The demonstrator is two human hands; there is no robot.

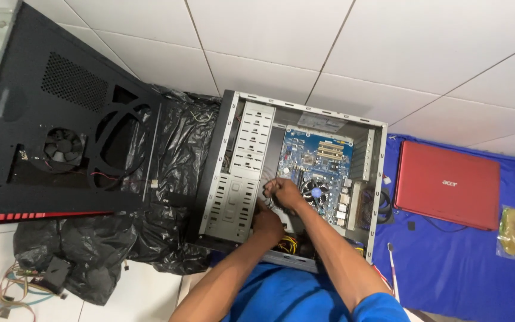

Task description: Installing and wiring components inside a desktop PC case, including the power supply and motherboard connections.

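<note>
Computer case (229, 197): grey metal box, side off, lying open on the white tiled floor (388, 53); perforated drive cage with rows of slots at its left.

Circuit board (317, 161): blue, flat, inside the case, with tan slot strips near the top and a round fan (314, 192) lower down. A pale rectangular label (320, 123) sits on the case wall above the board.

Right hand (284, 192): inside the case, just left of the fan, fingers pinched narrow on thin dark wires (267, 189).

Left hand (266, 225): lower in the case, curled beside the drive cage; what it holds, if anything, cannot be told. Yellow cables (288, 243) lie just beside it.

Side panel (61, 119): black metal, large, tilted up at left, with a mesh patch, a big round cut-out and a small fan (62, 146).

Plastic bag (168, 179): black, glossy, crumpled, spread under and left of the case.

Laptop (447, 185): red, closed, rectangular, on a blue cloth (460, 268) right of the case.

Packet (511, 231): small, clear plastic, with yellowish contents, on the cloth just right of the laptop.

Loose wires (13, 292): coloured tangle on the floor, bottom left.
</note>
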